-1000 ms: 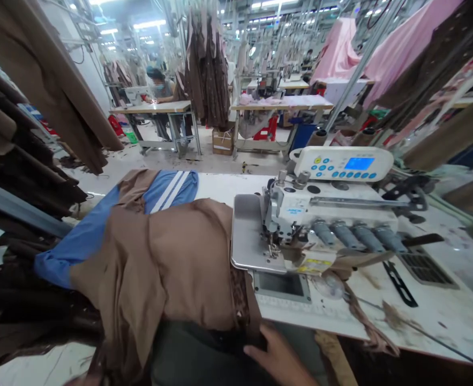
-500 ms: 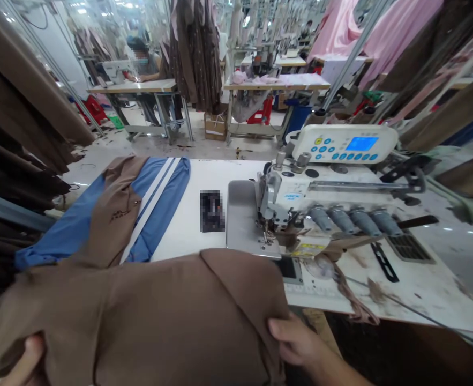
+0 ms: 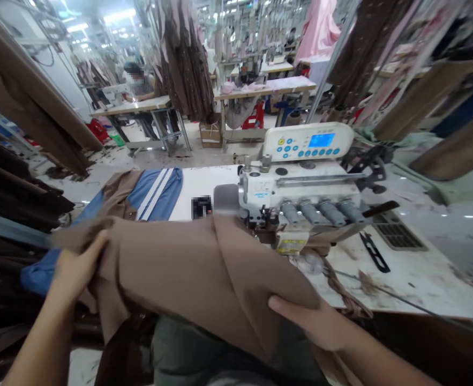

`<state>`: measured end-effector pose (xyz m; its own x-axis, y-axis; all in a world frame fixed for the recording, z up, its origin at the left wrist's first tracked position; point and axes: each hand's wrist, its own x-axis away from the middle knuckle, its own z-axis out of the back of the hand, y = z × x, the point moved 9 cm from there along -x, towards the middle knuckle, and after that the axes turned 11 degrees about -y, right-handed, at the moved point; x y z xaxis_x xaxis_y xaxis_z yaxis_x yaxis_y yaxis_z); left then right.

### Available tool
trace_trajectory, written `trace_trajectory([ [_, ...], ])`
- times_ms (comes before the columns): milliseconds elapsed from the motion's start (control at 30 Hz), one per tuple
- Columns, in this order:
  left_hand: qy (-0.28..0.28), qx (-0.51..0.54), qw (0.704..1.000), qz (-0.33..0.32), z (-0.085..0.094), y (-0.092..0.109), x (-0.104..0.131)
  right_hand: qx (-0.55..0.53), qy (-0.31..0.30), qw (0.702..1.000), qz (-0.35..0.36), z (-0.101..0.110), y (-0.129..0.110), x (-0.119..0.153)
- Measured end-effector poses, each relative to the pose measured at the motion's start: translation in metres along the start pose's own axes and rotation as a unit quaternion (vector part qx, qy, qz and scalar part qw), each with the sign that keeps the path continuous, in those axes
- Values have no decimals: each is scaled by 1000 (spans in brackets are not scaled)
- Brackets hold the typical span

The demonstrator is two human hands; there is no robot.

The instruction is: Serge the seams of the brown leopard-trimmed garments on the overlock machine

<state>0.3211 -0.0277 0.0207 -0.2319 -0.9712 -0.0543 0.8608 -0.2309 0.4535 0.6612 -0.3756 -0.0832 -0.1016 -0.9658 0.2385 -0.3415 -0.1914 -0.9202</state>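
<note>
I hold a large piece of brown fabric stretched between both hands in front of the sewing machine. My left hand grips its left edge. At the fabric's lower right corner my right hand grips it, thumb on top. The cloth's far edge lies over the machine's metal plate, close to the needle area. A blue garment with white stripes lies on the white table behind the fabric, partly under another brown piece.
The machine's control panel with a blue screen sits on top. Thread scraps litter the table at the right. Dark and brown garments hang at the left. A person works at a far table.
The brown fabric has been lifted from my lap and spread toward the machine. My left hand rose into view gripping its left edge, and my right hand kept hold of the right corner.
</note>
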Motion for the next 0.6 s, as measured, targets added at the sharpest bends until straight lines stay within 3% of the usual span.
trace_trajectory([
  [67,-21,-57,994,-94,-24,60,-9,80,6,995,51,-9,-11,-15],
  [100,-17,-67,980,-184,-40,98,2,105,19,991,77,-13,-11,-22],
  [133,6,-53,956,-289,-55,136,25,122,34,987,95,-17,-6,-28],
  [167,-21,-24,923,-383,-77,169,53,134,42,984,105,-20,2,-33],
  [200,-85,-22,877,-472,-106,197,85,144,44,983,107,-23,12,-36],
  [233,-105,-26,856,-505,-125,214,111,154,38,982,104,-25,22,-36],
  [300,-105,-10,838,-535,-145,235,147,179,14,979,100,-26,34,-31],
  [367,-86,-4,838,-539,-150,244,162,213,-13,971,107,-24,35,-24],
  [500,-55,-28,854,-517,-143,250,158,230,-13,967,109,-8,24,-22],
  [600,-20,21,872,-488,-129,252,146,262,91,949,153,10,14,-17],
])
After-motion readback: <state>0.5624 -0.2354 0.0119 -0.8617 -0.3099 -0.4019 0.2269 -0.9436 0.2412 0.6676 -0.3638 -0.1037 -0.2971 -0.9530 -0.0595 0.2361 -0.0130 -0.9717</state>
